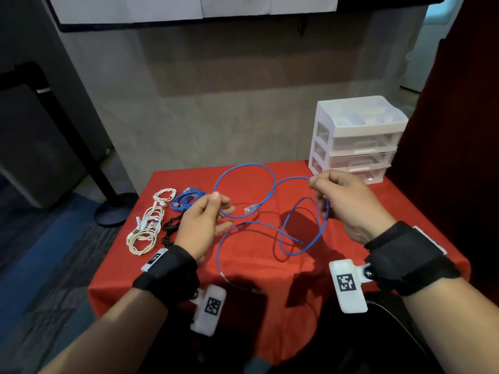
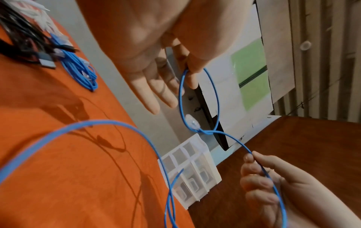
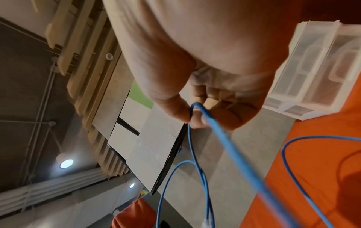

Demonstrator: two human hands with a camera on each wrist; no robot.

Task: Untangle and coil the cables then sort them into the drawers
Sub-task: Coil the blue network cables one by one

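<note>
- Both wrists wear black straps with white tagged camera blocks (image 1: 348,284), nearest the viewer
- Left hand (image 1: 204,225) is raised above the red table (image 1: 256,306), thumb and forefinger pinching the blue cable (image 1: 244,165); the other fingers (image 2: 154,95) lie loosely straight
- Right hand (image 1: 343,201) pinches the same cable between thumb and forefinger further along its length, the remaining fingers curled round a second pass of it
- Between the hands the cable forms one raised loop, and its clear plug (image 1: 249,209) hangs just right of the left hand
- More loops droop from the right hand onto the cloth and trail to the near edge
- Coiled blue cables (image 1: 186,201) lie at the far left of the table, white cables (image 1: 148,225) left of them, black cables (image 1: 171,228) partly hidden by the left hand
- White drawers (image 1: 359,139) stand at the far right corner, all three closed
</note>
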